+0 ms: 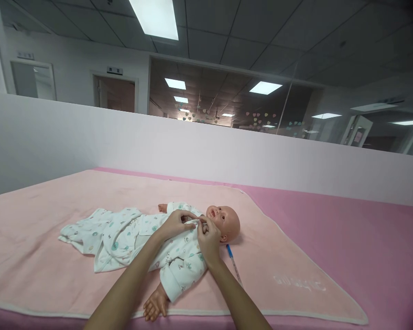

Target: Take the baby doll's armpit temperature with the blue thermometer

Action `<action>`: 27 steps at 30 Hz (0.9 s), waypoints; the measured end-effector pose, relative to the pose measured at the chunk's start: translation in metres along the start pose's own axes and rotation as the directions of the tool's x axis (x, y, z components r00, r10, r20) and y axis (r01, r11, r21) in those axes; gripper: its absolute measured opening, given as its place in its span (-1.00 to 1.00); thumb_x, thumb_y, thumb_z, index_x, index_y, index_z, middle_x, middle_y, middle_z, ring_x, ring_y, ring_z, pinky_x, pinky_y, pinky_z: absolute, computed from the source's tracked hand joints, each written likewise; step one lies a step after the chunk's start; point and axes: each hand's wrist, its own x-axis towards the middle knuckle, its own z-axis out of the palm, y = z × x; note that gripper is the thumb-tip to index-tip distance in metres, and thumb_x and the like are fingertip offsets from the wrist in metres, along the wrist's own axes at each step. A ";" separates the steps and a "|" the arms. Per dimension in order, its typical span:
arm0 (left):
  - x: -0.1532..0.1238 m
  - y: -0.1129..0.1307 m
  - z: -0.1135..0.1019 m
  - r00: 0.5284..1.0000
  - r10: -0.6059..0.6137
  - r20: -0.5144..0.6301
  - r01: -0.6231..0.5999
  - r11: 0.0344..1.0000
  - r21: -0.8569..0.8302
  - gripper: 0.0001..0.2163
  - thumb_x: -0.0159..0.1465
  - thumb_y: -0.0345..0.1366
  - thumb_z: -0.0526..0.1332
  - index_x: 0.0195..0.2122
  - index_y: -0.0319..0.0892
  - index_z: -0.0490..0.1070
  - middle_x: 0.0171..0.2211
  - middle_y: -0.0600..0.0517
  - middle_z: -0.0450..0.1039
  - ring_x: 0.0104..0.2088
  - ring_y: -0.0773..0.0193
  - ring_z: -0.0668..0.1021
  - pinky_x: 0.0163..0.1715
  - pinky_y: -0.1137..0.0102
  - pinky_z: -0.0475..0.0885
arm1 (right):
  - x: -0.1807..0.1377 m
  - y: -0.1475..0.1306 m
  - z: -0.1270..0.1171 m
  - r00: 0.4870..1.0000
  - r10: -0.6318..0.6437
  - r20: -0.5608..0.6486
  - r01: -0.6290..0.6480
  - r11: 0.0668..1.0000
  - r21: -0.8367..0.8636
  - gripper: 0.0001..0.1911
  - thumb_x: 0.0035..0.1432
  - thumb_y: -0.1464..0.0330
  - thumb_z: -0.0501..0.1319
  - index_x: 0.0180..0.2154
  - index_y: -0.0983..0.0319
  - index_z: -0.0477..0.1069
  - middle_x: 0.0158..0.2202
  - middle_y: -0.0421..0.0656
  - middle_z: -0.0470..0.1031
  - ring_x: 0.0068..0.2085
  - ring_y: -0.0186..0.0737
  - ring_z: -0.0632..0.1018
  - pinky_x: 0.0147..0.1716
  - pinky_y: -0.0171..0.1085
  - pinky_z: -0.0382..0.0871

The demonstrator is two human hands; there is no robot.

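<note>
A baby doll lies on its back, its head to the right, dressed in a white patterned baby outfit. At the neckline, my left hand pinches the fabric between thumb and fingers. Right beside it, close under the doll's chin, my right hand has its fingertips closed on the same collar edge. Whether a snap or tie sits between the fingertips is too small to tell. The doll's near hand sticks out of its sleeve toward me, and the outfit's lower part spreads loosely to the left.
Under the doll lies a peach blanket with a pale border, on a pink padded surface. A thermometer-like stick with a blue cap rests near the doll's head, partly behind my right forearm. A low white wall stands behind.
</note>
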 end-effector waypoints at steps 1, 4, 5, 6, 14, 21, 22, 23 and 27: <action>0.000 0.000 -0.001 1.000 -0.006 0.007 0.006 1.000 -0.014 -0.71 0.03 -0.24 0.22 -0.22 -0.23 0.48 -0.54 0.06 0.40 -0.52 0.37 0.35 -0.52 0.50 0.21 | 0.000 0.001 0.001 1.000 -0.004 -0.010 0.004 1.000 0.001 -0.79 0.09 0.35 0.02 -0.36 0.28 0.39 -0.65 -0.27 0.25 -0.61 -0.39 0.25 -0.55 -0.39 0.18; -0.001 0.002 -0.002 0.999 -0.018 0.026 0.019 0.999 -0.031 -0.75 0.03 -0.25 0.21 -0.28 -0.23 0.49 -0.50 0.05 0.40 -0.49 0.36 0.36 -0.49 0.50 0.23 | 0.000 0.005 0.003 0.999 -0.017 -0.034 0.017 1.000 -0.001 -0.79 0.08 0.35 0.03 -0.37 0.29 0.40 -0.67 -0.28 0.22 -0.63 -0.40 0.24 -0.56 -0.39 0.19; -0.001 0.003 -0.002 0.999 -0.020 0.027 0.021 0.999 -0.024 -0.76 0.03 -0.25 0.21 -0.29 -0.23 0.49 -0.47 0.04 0.42 -0.47 0.35 0.37 -0.48 0.49 0.24 | 0.000 0.006 0.003 0.999 -0.020 -0.037 0.020 1.000 -0.001 -0.80 0.07 0.36 0.04 -0.37 0.29 0.40 -0.67 -0.28 0.22 -0.63 -0.40 0.24 -0.55 -0.39 0.19; -0.001 0.003 -0.002 0.999 -0.021 0.024 0.021 1.000 -0.012 -0.77 0.03 -0.25 0.20 -0.30 -0.22 0.49 -0.44 0.02 0.43 -0.46 0.34 0.38 -0.46 0.49 0.25 | 0.000 0.006 0.004 0.999 -0.022 -0.038 0.022 1.000 -0.001 -0.80 0.07 0.36 0.04 -0.36 0.29 0.40 -0.67 -0.28 0.23 -0.63 -0.40 0.24 -0.54 -0.39 0.20; 0.002 -0.002 0.003 0.999 -0.030 -0.038 0.032 0.999 0.036 -0.80 0.02 -0.25 0.19 -0.38 -0.23 0.50 -0.26 -0.04 0.43 -0.36 0.29 0.41 -0.38 0.45 0.30 | 0.000 0.008 0.005 0.999 -0.021 -0.027 0.021 1.000 0.002 -0.82 0.06 0.39 0.04 -0.36 0.28 0.39 -0.64 -0.26 0.28 -0.61 -0.39 0.27 -0.52 -0.38 0.22; 0.002 -0.004 0.003 0.998 -0.032 -0.048 0.031 0.999 -0.011 -0.76 0.01 -0.25 0.20 -0.30 -0.21 0.49 -0.26 -0.02 0.43 -0.40 0.32 0.39 -0.38 0.44 0.31 | -0.001 0.005 0.002 0.996 -0.064 -0.067 0.069 0.995 0.065 -0.82 0.09 0.40 0.03 -0.36 0.26 0.39 -0.54 -0.21 0.39 -0.59 -0.40 0.28 -0.53 -0.40 0.21; 0.002 -0.003 0.003 0.999 -0.028 -0.043 0.027 1.000 -0.014 -0.75 0.02 -0.25 0.20 -0.29 -0.21 0.49 -0.25 -0.02 0.43 -0.40 0.33 0.38 -0.38 0.44 0.31 | -0.001 0.004 0.002 0.994 -0.077 -0.079 0.083 0.994 0.068 -0.82 0.09 0.40 0.03 -0.37 0.26 0.39 -0.53 -0.20 0.40 -0.59 -0.40 0.29 -0.53 -0.40 0.21; 0.001 -0.002 0.002 0.999 -0.025 -0.038 0.025 1.000 -0.016 -0.75 0.02 -0.25 0.20 -0.28 -0.21 0.49 -0.25 -0.02 0.43 -0.40 0.33 0.39 -0.38 0.44 0.31 | -0.002 0.004 0.002 0.992 -0.088 -0.087 0.094 0.993 0.067 -0.82 0.10 0.40 0.03 -0.37 0.26 0.39 -0.52 -0.20 0.40 -0.58 -0.41 0.29 -0.54 -0.40 0.21; 0.001 0.001 0.003 0.998 -0.034 -0.048 0.035 0.999 0.010 -0.77 0.02 -0.24 0.20 -0.32 -0.23 0.49 -0.27 -0.03 0.44 -0.38 0.30 0.40 -0.37 0.44 0.31 | -0.001 0.005 0.003 0.995 -0.071 -0.067 0.073 0.996 0.041 -0.81 0.10 0.38 0.03 -0.35 0.26 0.40 -0.52 -0.20 0.42 -0.59 -0.40 0.30 -0.53 -0.40 0.22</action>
